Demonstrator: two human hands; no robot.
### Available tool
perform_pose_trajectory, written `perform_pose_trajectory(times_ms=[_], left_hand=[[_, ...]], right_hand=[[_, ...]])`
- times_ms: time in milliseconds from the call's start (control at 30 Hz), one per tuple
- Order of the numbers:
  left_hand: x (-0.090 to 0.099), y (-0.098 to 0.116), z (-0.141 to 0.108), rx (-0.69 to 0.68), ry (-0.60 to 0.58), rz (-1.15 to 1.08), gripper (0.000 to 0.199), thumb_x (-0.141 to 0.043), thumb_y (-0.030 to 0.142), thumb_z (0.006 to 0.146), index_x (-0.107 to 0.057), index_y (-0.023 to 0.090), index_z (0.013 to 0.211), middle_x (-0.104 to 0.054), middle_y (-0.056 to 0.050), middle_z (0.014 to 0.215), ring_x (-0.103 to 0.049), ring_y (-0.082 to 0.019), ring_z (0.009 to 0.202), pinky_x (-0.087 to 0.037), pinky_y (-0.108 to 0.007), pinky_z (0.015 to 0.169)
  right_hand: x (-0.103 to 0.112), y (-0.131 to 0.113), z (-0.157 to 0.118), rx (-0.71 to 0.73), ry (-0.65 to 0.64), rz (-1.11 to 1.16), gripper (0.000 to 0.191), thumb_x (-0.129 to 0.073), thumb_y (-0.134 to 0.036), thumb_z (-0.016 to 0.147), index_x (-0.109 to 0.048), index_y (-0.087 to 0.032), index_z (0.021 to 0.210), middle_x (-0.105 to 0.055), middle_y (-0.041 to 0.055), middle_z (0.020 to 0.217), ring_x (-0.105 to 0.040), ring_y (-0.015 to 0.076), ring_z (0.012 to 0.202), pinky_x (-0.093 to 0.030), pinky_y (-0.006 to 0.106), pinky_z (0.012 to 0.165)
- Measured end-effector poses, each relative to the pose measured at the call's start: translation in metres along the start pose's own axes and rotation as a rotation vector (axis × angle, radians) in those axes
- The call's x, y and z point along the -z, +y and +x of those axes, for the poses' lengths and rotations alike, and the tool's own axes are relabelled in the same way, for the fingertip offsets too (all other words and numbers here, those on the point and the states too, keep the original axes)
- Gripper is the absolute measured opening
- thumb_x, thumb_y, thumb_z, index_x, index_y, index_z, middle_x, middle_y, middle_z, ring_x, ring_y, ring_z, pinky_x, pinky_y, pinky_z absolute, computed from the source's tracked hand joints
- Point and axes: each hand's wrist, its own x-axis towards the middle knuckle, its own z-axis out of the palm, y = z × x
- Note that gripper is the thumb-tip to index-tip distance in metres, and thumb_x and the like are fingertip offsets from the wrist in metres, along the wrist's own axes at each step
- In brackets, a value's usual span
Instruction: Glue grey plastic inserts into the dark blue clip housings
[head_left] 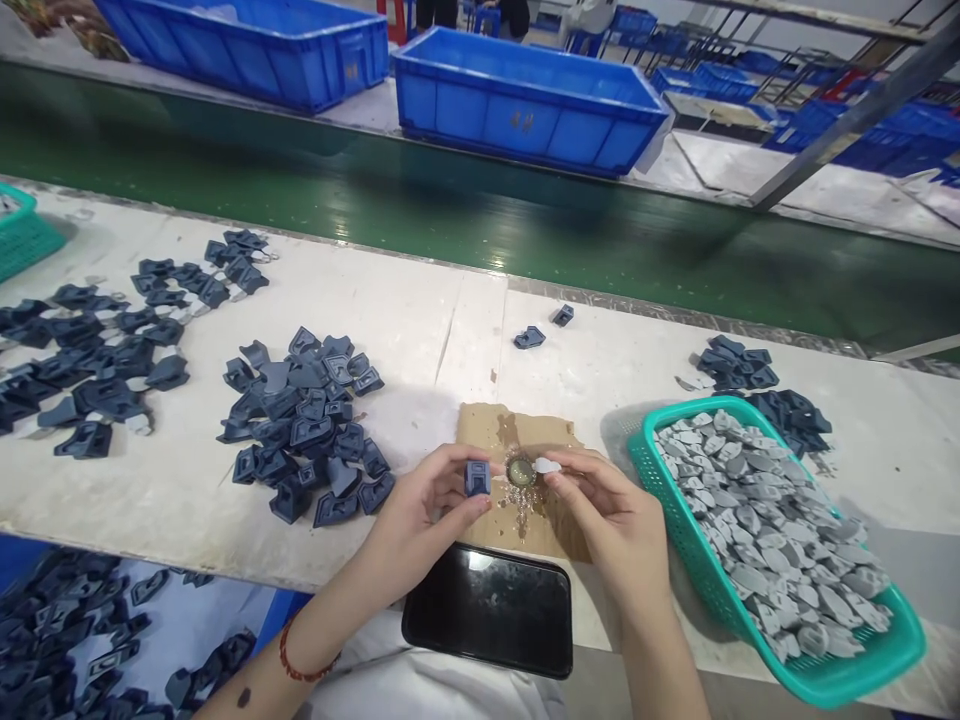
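Observation:
Between the thumb and fingers of my left hand (pixel 435 505) is a dark blue part (pixel 478 478) with a square opening facing up. My right hand (pixel 611 505) pinches a small light grey piece (pixel 547 466). Between the two hands a small round dish (pixel 520 471) of clear liquid sits on a piece of brown cardboard (pixel 480 425), which is wet and stained around it. The grey piece is at the dish's right edge. A heap of dark blue parts (pixel 311 430) lies left of my left hand. To the right, a green basket (pixel 652 470) holds many grey pieces (pixel 765 520).
A black phone (pixel 487 610) lies at the near table edge below the hands. Two loose blue parts (pixel 529 337) sit beyond the cardboard. More blue parts (pixel 75 350) spread at the left. Past the green belt (pixel 360 205) stand blue crates (pixel 525 110).

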Motion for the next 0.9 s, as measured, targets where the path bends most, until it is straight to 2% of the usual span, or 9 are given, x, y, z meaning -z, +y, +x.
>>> perform_pose_trajectory(times_ms=[100, 267, 467, 567, 767, 900], left_hand=[[0.0, -0.003, 0.0, 0.028, 0.009, 0.002, 0.028, -0.072, 0.03, 0.095, -0.064, 0.024, 0.121, -0.074, -0.006, 0.121, -0.068, -0.019, 0.105, -0.055, -0.031, 0.092], [0.0, -0.007, -0.001, 0.019, 0.034, 0.037, 0.029, -0.073, 0.03, 0.094, -0.064, 0.026, 0.121, -0.073, -0.004, 0.117, -0.07, -0.017, 0.099, -0.055, -0.028, 0.09], [0.0, -0.005, -0.003, -0.101, 0.069, 0.141, 0.023, -0.075, 0.027, 0.093, -0.073, 0.027, 0.117, -0.069, -0.003, 0.117, -0.068, -0.014, 0.091, -0.057, -0.024, 0.082], [0.001, -0.005, -0.003, -0.1, 0.074, 0.155, 0.025, -0.078, 0.028, 0.091, -0.075, 0.027, 0.116, -0.07, -0.003, 0.109, -0.067, -0.015, 0.088, -0.058, -0.024, 0.078], [0.0, -0.002, -0.004, -0.07, 0.08, 0.169, 0.032, -0.073, 0.028, 0.094, -0.07, 0.026, 0.126, -0.073, -0.004, 0.114, -0.069, -0.018, 0.098, -0.058, -0.029, 0.092], [0.0, -0.004, -0.006, -0.079, 0.051, 0.153, 0.034, -0.069, 0.025, 0.097, -0.066, 0.026, 0.131, -0.073, -0.006, 0.121, -0.07, -0.019, 0.108, -0.057, -0.03, 0.098]], right_hand=[[0.001, 0.002, -0.002, 0.05, -0.036, -0.095, 0.013, -0.072, -0.03, 0.097, -0.081, -0.032, 0.106, -0.078, 0.0022, 0.112, -0.074, 0.0173, 0.105, -0.061, 0.029, 0.088], [0.002, -0.003, -0.003, 0.15, -0.093, -0.253, 0.011, -0.067, -0.027, 0.101, -0.077, -0.029, 0.106, -0.077, 0.0028, 0.111, -0.072, 0.0181, 0.107, -0.057, 0.032, 0.093], [0.003, -0.006, -0.002, 0.18, -0.086, -0.273, 0.011, -0.067, -0.025, 0.102, -0.075, -0.03, 0.106, -0.076, -0.0002, 0.111, -0.072, 0.0151, 0.105, -0.055, 0.027, 0.093], [0.003, -0.007, -0.003, 0.223, -0.113, -0.319, 0.013, -0.065, -0.023, 0.102, -0.074, -0.03, 0.108, -0.076, -0.0005, 0.11, -0.072, 0.0139, 0.105, -0.055, 0.025, 0.092], [0.001, -0.008, -0.003, 0.301, -0.182, -0.377, 0.017, -0.063, -0.018, 0.103, -0.073, -0.026, 0.113, -0.075, 0.0021, 0.111, -0.072, 0.0147, 0.104, -0.056, 0.025, 0.094], [0.0, -0.007, -0.004, 0.289, -0.159, -0.386, 0.015, -0.064, -0.019, 0.102, -0.074, -0.026, 0.112, -0.076, 0.0025, 0.111, -0.073, 0.0157, 0.104, -0.056, 0.027, 0.094]])
